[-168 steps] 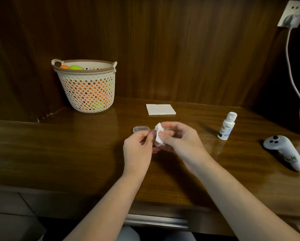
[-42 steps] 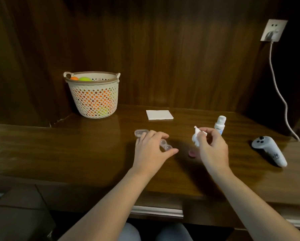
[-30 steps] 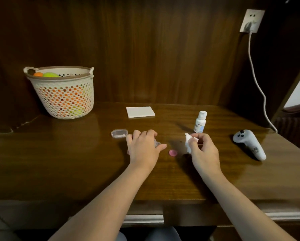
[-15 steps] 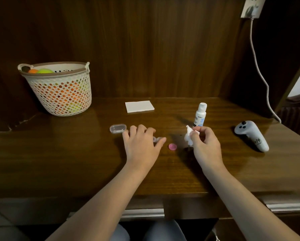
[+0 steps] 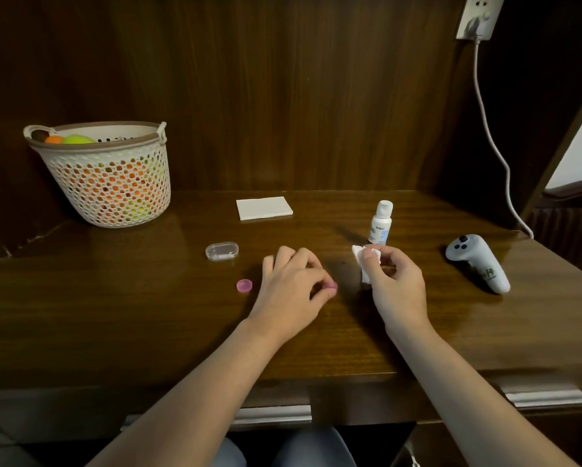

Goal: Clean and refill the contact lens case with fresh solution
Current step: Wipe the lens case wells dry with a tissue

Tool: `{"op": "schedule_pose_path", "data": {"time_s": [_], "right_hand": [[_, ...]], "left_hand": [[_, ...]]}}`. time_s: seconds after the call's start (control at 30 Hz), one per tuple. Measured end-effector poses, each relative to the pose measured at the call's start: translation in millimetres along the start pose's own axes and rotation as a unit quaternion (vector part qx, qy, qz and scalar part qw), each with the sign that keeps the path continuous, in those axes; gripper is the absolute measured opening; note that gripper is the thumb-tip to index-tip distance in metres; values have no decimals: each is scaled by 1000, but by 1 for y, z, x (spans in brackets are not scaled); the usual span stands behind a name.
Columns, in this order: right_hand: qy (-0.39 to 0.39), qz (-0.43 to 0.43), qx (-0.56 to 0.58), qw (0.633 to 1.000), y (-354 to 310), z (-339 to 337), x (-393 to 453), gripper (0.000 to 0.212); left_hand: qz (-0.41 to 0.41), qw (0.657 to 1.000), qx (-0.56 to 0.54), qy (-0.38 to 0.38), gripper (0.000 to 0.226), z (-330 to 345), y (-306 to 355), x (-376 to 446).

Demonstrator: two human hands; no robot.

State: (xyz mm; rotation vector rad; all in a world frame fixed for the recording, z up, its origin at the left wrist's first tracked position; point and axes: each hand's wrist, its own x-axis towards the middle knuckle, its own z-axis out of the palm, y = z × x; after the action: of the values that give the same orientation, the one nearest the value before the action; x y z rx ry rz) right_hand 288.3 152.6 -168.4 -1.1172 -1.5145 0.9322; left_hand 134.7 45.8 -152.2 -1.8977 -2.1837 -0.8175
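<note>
My left hand (image 5: 291, 291) rests low on the wooden table (image 5: 114, 315), thumb and forefinger pinched on a small pink cap (image 5: 331, 286). A second pink cap (image 5: 244, 285) lies loose on the table just left of that hand. The lens case body is not visible; my left hand may cover it. My right hand (image 5: 395, 288) holds a crumpled white tissue (image 5: 363, 262) upright between thumb and fingers. The white solution bottle (image 5: 380, 224) stands capped just behind the tissue.
A clear oval box (image 5: 221, 251) lies behind the left hand. A flat white tissue pad (image 5: 264, 207) sits further back. A mesh basket (image 5: 108, 183) of coloured balls stands at the back left. A grey controller (image 5: 478, 262) lies on the right, a cable (image 5: 495, 139) hanging behind it.
My left hand has slid right onto the pink cap that lay between the hands, uncovering a second pink cap on its left. The right hand with the tissue stays roughly where it was.
</note>
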Motion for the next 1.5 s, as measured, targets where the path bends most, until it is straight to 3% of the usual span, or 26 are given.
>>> {"op": "schedule_pose_path", "data": {"time_s": [0.13,0.2,0.3,0.47,0.73,0.97,1.17,1.37,1.5], "right_hand": [[-13,-4,2,1000,-3,-3,-1,14],[-29,-12,22,999,-8,-4,-4,12],[-61,-55,33,996,-18,-1,-16,10],[-114,-136,54,983,-37,27,-41,10],[-186,-141,37,972,-44,56,-52,7],[-77,-116,105,985,-44,51,-49,9],[-117,-198,-16,973,-50,61,-54,12],[-139,-161,-14,977,-49,60,-53,15],[-134,-149,-24,979,-52,60,-56,14]], "left_hand": [[-38,990,-134,38,21,-7,1,-8],[-96,961,-254,46,23,-12,1,-14],[-123,932,-332,70,28,-19,-5,-22],[-138,918,-366,74,31,-36,-20,-25],[-170,888,-417,95,30,-44,-42,-33],[-206,843,-483,112,33,-40,-48,-33],[-206,852,-472,93,36,-41,-46,-34],[-213,823,-521,70,36,-48,-46,-37],[-213,822,-523,70,33,-49,-46,-36]]}}
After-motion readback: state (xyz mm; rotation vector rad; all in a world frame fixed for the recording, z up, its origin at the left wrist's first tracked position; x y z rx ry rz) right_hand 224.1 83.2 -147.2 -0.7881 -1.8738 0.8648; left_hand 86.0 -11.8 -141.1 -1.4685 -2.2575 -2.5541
